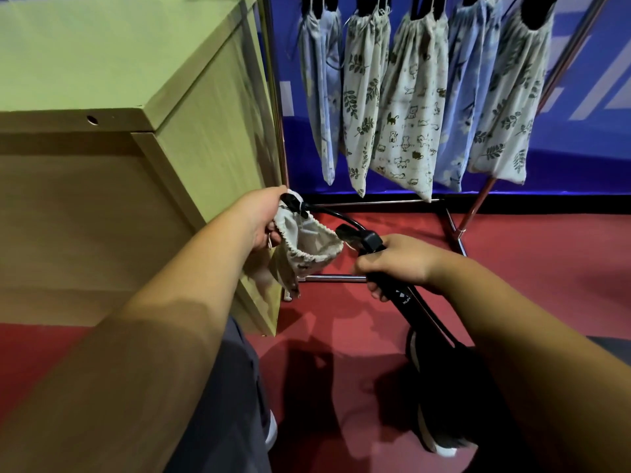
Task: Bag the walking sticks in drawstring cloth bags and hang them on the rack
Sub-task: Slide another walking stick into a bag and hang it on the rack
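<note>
Head view, left to right. One wooden cabinet [102, 80] filling the left, its right edge just beside the rack's left post. One left hand [259, 216], fingers curled round the rim of one cloth bag [304, 247], pinching a black strap [338, 215] there too. Bag mouth wide open, facing right, held above the floor by the cabinet's corner. One black stick [406, 298], handle tip at the bag's mouth, shaft slanting down-right toward a shoe [440, 425]. One right hand [396, 261] wrapped tight round the shaft just below the handle. Beyond, one metal rack [334, 278] with five hung bags [413, 107] close together: two blue, two leaf-print, one cat-print in the middle. Red floor [546, 268], blue wall [580, 148] behind. Open floor to the right of the rack's foot.
</note>
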### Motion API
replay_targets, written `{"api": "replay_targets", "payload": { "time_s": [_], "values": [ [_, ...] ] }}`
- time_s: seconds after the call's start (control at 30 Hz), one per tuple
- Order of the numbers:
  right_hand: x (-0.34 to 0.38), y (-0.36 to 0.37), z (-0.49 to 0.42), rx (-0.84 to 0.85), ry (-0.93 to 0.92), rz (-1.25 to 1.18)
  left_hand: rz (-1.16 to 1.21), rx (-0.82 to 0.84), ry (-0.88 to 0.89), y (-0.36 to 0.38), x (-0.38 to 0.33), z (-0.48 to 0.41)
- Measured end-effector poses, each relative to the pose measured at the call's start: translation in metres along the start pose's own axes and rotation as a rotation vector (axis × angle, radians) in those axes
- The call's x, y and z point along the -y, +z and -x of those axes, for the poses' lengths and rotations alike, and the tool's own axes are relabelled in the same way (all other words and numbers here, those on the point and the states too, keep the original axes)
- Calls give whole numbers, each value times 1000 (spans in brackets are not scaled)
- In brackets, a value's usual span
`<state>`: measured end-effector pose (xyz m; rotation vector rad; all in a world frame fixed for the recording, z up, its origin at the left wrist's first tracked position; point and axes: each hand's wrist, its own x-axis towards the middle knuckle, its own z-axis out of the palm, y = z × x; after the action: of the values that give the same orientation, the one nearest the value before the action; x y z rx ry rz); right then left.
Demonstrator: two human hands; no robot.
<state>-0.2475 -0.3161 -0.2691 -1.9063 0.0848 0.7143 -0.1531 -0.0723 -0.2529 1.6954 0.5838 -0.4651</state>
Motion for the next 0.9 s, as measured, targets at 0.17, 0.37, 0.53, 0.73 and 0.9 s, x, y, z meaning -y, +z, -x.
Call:
{"api": "replay_targets", "payload": {
  "time_s": [0.17,0.37,0.53,0.73,0.9],
  "values": [
    [-1,-1,-1,7,31,28,-12,-33,87,-4,-1,-8],
    [-5,2,-5,-41,59,61,-224,-90,371,5,-3,5],
    [-3,9,-5,57,4,74,-500,-64,466,21,3,18],
    [2,18,0,114,-26,109,-647,31,441,33,3,23],
    [4,18,1,100,4,128,-682,92,439,40,3,27]
  ]
}}
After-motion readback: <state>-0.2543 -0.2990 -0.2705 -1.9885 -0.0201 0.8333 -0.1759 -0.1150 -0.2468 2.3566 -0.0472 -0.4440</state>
